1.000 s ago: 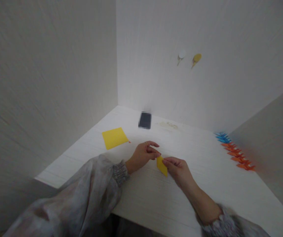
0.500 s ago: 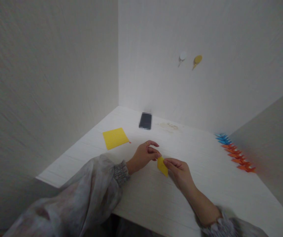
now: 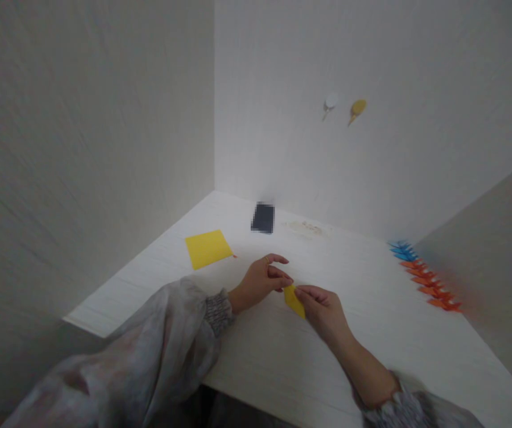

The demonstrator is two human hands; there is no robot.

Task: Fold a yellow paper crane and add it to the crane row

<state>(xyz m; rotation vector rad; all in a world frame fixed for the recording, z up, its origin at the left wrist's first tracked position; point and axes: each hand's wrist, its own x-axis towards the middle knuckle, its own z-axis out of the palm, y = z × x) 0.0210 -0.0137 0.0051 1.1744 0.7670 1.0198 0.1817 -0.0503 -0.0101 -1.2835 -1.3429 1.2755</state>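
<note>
Grip: fingertips of the left hand [image 3: 258, 282] and right hand [image 3: 327, 307] are pinched together on one small folded yellow paper [image 3: 294, 302].
Paper in hand: just below and right of the frame's centre, tilted, its lower corner pointing down and right.
Left pose: reaches in from the lower left, thumb and a finger at the paper's top corner, another finger stretched out above, a ring on one finger.
Right pose: comes up from the lower right, forearm slanting to the upper left, thumb and bent forefinger on the paper's right edge.
Sleeves: gathered grey cuff [image 3: 219, 313] at the left wrist; the right forearm is bare above its cuff [image 3: 396, 407].
Yellow sheet [image 3: 209, 249]: flat on the white table [image 3: 349, 258], left of centre.
Folded pieces: blue ones [image 3: 402, 250] and orange ones [image 3: 432, 285] in a row at the right.
</note>
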